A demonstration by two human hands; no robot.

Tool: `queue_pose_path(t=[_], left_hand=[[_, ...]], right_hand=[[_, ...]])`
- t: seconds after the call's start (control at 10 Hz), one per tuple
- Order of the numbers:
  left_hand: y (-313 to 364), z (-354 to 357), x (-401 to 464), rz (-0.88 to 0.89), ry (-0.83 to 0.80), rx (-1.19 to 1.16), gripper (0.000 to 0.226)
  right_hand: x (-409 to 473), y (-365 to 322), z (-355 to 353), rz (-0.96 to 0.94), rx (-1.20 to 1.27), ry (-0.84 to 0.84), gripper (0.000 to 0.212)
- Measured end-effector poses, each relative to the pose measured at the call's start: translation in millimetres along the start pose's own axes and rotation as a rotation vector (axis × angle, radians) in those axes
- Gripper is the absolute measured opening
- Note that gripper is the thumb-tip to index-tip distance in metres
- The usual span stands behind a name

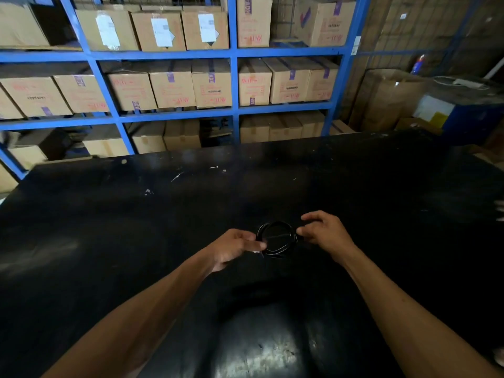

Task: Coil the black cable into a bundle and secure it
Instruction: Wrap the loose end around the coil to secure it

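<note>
The black cable (276,238) is wound into a small round coil and is held between both hands just above the black table (136,227). My left hand (236,248) pinches the coil's left side between thumb and fingers. My right hand (324,231) pinches the coil's right side with curled fingers. A straight strand crosses the middle of the coil. Loose thin ends hang at the coil's lower edge. Against the dark table the cable is hard to make out.
Beyond the table's far edge stands a blue metal shelf rack (233,77) filled with cardboard boxes (171,85). More boxes and a blue bin (463,115) stand at the right. Small white scraps (177,175) lie on the table's far part.
</note>
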State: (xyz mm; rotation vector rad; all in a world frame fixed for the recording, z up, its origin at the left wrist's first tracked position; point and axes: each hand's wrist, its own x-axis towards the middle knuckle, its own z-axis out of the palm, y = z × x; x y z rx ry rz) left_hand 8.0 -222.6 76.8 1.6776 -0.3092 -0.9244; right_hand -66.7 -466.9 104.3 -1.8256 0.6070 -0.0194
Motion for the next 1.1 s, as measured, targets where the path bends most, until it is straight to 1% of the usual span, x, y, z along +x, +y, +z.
queue_pose_path(t=[0.1, 0.2, 0.3, 0.4, 0.5, 0.7, 0.8, 0.9, 1.0, 1.1], left_hand=[[-17, -2, 7, -0.014, 0.069, -0.050, 0.020], [-40, 0, 21, -0.065, 0.248, -0.020, 0.033], [-62, 5, 33, -0.154, 0.339, -0.034, 0.034], [-80, 10, 44, -0.215, 0.340, -0.074, 0.016], [-96, 8, 58, -0.266, 0.350, -0.078, 0.015], [-122, -7, 85, -0.357, 0.471, -0.073, 0.020], [-130, -14, 93, -0.374, 0.480, -0.013, 0.029], [-136, -17, 93, -0.369, 0.486, 0.150, 0.037], [-136, -17, 90, -0.322, 0.491, 0.377, 0.044], [-130, -16, 79, -0.278, 0.485, 0.457, 0.033]], right_hand=[[5, 28, 8, 0.114, 0.037, -0.100, 0.023], [8, 58, 25, 0.196, 0.035, -0.095, 0.014], [16, 84, 45, 0.284, 0.011, -0.068, 0.013], [25, 101, 62, 0.334, -0.011, -0.030, 0.013], [36, 110, 76, 0.339, -0.042, -0.006, 0.013], [64, 120, 101, 0.319, -0.130, 0.057, 0.017], [75, 119, 112, 0.318, -0.147, 0.071, 0.023], [80, 120, 121, 0.337, -0.115, 0.075, 0.030], [85, 125, 126, 0.360, -0.095, 0.039, 0.031], [82, 127, 121, 0.356, -0.099, -0.015, 0.032]])
